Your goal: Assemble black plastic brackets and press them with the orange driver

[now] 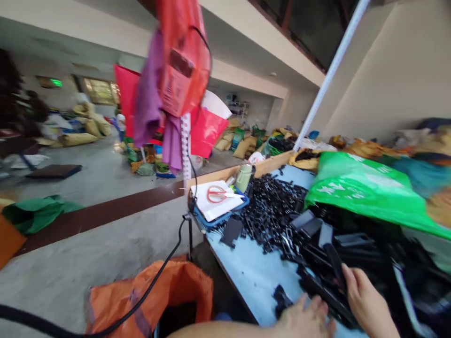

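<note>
Pinches a black plastic strip point(334, 263) at four o'clock by its near end in the right hand point(366, 298), likely to leave the far end free, with the left hand point(306, 318) loosely spread, blurred, at five o'clock.

Left hand point(306, 318) outspread, right hand point(366, 298) curled
</note>
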The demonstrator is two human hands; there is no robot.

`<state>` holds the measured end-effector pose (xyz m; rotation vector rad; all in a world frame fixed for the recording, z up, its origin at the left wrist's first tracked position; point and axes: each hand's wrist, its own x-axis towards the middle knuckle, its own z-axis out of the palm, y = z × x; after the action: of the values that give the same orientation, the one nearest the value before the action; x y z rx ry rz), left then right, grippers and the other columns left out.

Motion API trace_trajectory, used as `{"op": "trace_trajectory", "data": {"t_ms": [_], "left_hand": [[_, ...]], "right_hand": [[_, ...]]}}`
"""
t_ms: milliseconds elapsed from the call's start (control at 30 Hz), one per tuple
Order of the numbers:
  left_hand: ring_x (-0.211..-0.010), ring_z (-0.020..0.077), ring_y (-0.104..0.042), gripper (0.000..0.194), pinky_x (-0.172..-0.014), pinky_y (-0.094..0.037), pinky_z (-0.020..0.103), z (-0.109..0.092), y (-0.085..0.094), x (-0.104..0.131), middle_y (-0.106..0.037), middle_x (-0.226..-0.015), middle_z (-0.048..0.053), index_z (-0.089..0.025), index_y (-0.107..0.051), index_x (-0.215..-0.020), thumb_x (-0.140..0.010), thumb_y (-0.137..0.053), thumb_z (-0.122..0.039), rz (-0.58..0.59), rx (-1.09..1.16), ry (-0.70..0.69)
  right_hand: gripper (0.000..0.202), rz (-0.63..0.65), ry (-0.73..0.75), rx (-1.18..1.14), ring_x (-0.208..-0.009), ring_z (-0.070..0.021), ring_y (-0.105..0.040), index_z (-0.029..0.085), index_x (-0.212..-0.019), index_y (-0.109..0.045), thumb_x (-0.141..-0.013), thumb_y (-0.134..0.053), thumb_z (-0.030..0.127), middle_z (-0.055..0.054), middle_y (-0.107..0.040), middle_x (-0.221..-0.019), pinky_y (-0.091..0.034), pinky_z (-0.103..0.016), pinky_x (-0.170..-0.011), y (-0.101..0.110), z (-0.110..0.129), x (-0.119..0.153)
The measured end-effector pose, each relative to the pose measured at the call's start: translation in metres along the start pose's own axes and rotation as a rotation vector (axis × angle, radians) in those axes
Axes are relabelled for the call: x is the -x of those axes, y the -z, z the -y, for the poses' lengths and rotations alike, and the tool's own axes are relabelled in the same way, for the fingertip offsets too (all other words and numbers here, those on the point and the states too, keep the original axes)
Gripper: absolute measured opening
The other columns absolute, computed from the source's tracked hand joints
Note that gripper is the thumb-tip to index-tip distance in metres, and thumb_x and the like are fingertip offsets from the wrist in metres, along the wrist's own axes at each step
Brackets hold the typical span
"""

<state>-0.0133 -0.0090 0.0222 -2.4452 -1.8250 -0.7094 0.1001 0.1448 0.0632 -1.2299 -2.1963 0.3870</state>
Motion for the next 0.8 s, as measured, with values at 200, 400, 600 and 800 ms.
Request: {"op": "trace_trajectory", "data": {"t_ms": [200,400,600,800], "left_hand": [[-0.127,0.0306,-0.033,0.081,-0.105,-0.021,0.049,0.022,-0.035,-0.059,-0.043,-0.133,0.019,-0.009,-0.037,-0.132,-0.077,-0.040,-0.068,0.028,-0.114,-0.110],[-0.126,0.0285,-0.033,0.073,-0.105,-0.017,0.050,0.017,-0.021,-0.075,-0.047,-0.130,0.014,-0.014,-0.040,-0.129,-0.080,-0.034,-0.067,-0.057,-0.088,-0.096],[-0.098,0.0265,-0.056,0.041,-0.082,-0.042,0.038,0.058,0.009,-0.070,-0.063,-0.099,0.015,-0.011,-0.060,-0.097,-0.086,-0.041,-0.045,-0.062,-0.130,0.614],[-0.077,0.0296,-0.063,0.027,-0.069,-0.046,0.039,0.096,0.002,-0.084,-0.064,-0.075,0.018,-0.007,-0.064,-0.075,-0.078,-0.053,-0.032,-0.019,-0.124,0.750]], "right_hand": [[0.044,0.114,-0.248,-0.297,-0.053,-0.0139,-0.051,0.019,-0.068,-0.053,-0.079,-0.045,0.060,-0.001,-0.056,-0.059,-0.041,-0.022,-0.049,0.067,0.002,0.061],[0.037,0.190,-0.403,-0.504,-0.056,-0.0134,-0.050,0.019,-0.074,-0.056,-0.074,-0.056,0.055,0.000,-0.053,-0.061,-0.042,-0.022,-0.050,0.066,-0.017,0.120],[0.039,0.229,-0.550,-0.748,-0.062,-0.0156,-0.059,0.019,-0.087,-0.054,-0.074,-0.057,0.055,-0.002,-0.061,-0.072,-0.046,-0.025,-0.053,0.045,-0.012,0.130],[0.058,0.212,-0.766,-1.084,-0.060,-0.0179,-0.063,0.022,-0.108,-0.050,-0.068,-0.060,0.061,-0.002,-0.065,-0.074,-0.048,-0.027,-0.051,0.028,0.010,0.113]]}}
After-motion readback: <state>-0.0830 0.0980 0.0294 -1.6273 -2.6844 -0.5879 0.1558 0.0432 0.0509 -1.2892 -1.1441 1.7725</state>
